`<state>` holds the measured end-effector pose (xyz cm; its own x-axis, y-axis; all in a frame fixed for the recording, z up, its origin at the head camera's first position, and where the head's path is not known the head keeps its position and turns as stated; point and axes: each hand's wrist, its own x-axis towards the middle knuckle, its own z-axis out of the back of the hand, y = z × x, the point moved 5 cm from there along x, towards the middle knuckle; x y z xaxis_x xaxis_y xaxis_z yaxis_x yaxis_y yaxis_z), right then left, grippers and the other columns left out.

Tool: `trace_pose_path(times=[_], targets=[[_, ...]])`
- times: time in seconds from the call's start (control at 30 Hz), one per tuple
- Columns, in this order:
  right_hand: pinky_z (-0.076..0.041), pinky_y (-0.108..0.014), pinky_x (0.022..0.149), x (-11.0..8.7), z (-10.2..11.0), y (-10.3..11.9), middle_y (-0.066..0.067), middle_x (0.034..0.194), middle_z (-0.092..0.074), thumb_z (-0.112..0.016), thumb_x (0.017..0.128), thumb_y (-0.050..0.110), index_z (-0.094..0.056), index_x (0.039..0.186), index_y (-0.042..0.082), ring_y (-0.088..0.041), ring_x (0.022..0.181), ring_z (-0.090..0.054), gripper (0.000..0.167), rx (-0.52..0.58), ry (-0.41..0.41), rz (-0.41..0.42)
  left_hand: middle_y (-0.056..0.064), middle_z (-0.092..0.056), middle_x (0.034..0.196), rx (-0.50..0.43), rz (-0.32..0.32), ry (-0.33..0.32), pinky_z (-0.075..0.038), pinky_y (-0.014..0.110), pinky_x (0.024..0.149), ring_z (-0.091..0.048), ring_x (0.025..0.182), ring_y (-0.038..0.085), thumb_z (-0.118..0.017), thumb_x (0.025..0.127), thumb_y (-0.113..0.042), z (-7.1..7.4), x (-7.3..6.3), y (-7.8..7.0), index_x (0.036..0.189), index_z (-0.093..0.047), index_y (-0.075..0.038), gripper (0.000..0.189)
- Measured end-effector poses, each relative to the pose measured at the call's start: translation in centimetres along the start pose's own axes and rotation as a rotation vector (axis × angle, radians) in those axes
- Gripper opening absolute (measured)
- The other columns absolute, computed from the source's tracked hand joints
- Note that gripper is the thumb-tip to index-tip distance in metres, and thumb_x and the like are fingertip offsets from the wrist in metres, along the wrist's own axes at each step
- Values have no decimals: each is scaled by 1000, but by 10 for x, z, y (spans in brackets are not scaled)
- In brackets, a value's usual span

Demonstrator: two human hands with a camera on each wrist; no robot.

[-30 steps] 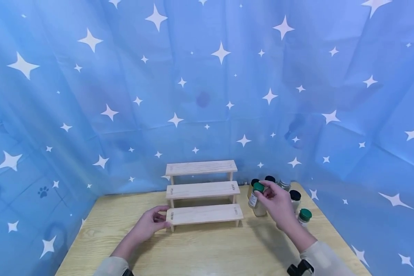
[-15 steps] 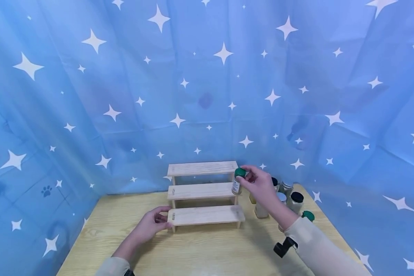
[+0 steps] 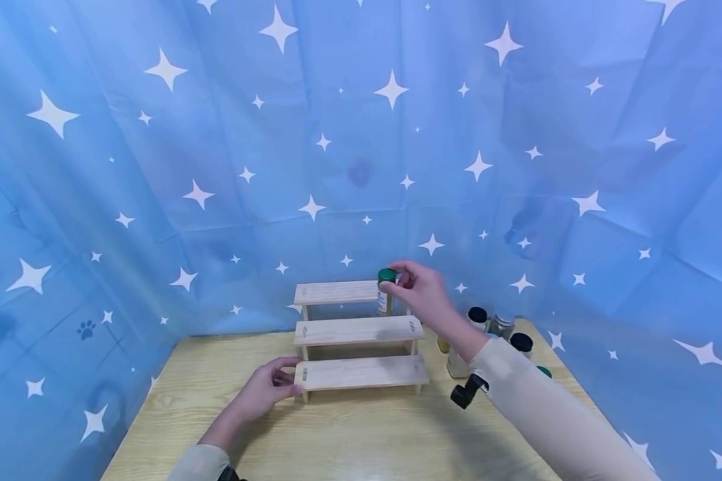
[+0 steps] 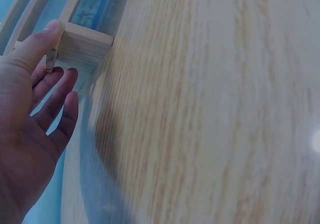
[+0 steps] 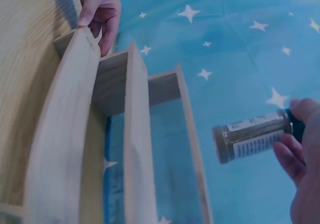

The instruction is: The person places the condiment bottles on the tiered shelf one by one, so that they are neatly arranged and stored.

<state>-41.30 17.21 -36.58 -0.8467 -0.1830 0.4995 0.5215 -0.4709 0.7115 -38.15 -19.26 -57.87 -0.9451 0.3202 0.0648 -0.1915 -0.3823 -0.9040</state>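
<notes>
A pale wooden three-step rack (image 3: 361, 373) stands at the middle of the table. My left hand (image 3: 265, 392) pinches the left end of its lowest step, thumb on the front edge; the left wrist view shows the same left hand (image 4: 40, 99) with the thumb and forefinger on the board's end. With thumb and fingers, my right hand (image 3: 424, 294) holds a spice jar (image 3: 385, 302) by its green cap, in front of the top step's right part. In the right wrist view the labelled jar (image 5: 252, 135) has brownish contents and hangs beyond the top step.
Several jars stand on the table right of the rack, among them a black-lidded jar (image 3: 477, 316) and a silver-lidded jar (image 3: 501, 326); my right forearm partly covers them. A blue star-patterned curtain (image 3: 361, 133) hangs behind the wooden table (image 3: 361, 441).
My right hand has carried the green-capped jar leftward and up, from the group of jars to the rack's top step. My left hand keeps its hold on the lowest step.
</notes>
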Motion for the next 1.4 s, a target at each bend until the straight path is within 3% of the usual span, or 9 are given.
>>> trace_pose_path(times=[0.2, 0.43, 0.6, 0.93, 1.2, 1.4], targets=[[-61, -35, 68, 26, -22, 12, -3, 93, -74, -86, 101, 28, -76, 133, 11, -22, 83, -69, 38, 11, 47, -3, 16, -74, 126, -4, 10, 5, -62, 35, 84, -71, 108, 27, -92, 93, -19, -1, -2, 3, 153, -61, -1, 70], [-57, -36, 67, 55, -49, 13, -8, 102, -76, -86, 101, 30, -75, 132, 9, -21, 85, -68, 39, 22, 87, -27, 17, -73, 127, 5, 7, -1, -63, 35, 83, -71, 107, 26, -92, 93, -18, 0, -2, 3, 152, -62, -2, 68], [-57, -37, 67, 69, -66, 14, -2, 105, -75, -85, 101, 33, -75, 131, 12, -20, 88, -68, 38, 11, 108, -42, 14, -74, 120, 7, 12, 1, -62, 34, 83, -71, 106, 26, -91, 93, -18, -1, -2, 4, 151, -63, -3, 66], [-57, -35, 68, 89, -95, 18, -1, 105, -74, -87, 100, 28, -75, 128, 12, -21, 89, -66, 34, 19, 134, -47, 13, -75, 119, 23, -14, 6, -62, 33, 82, -72, 104, 26, -91, 94, -20, 0, -3, 1, 151, -62, -2, 67], [-57, -36, 72, 95, -107, 15, -2, 109, -73, -86, 100, 26, -74, 125, 12, -23, 92, -66, 31, 29, 130, -65, 14, -73, 128, 19, -20, 4, -62, 33, 82, -72, 106, 26, -90, 95, -20, -1, 1, 1, 152, -62, -3, 66], [-60, -38, 77, 98, -111, 5, -2, 110, -74, -87, 99, 26, -75, 123, 11, -22, 94, -68, 30, 77, 107, -100, 11, -74, 117, 19, -9, 3, -62, 33, 83, -71, 104, 24, -91, 94, -21, -1, 1, 3, 151, -63, -3, 66]])
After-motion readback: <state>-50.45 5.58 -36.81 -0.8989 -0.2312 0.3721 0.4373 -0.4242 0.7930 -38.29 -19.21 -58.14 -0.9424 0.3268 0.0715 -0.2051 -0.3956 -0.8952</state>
